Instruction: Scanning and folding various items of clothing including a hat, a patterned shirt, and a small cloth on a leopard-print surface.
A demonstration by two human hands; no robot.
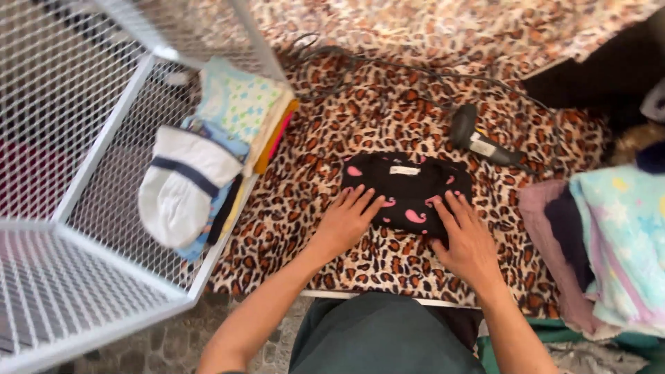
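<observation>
Hands are laid flat, fingers spread wide and gripping nothing: left hand (344, 223) and right hand (467, 241) on a folded black garment (407, 190) at the middle of the leopard-print worktop (305, 187); a handheld scanner (478, 142) lies nearby.

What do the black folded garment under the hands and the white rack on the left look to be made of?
Black folded garment with pink paisley shapes: soft matte knit fabric, probably cotton, judging by its limp folds. White mesh rack: apparently painted or coated metal wire, with a rigid open grid.

So I count one folded black garment (407, 190), one handheld scanner (478, 142), one white wire rack (90, 208), and my two hands (346, 221) (467, 242).
</observation>
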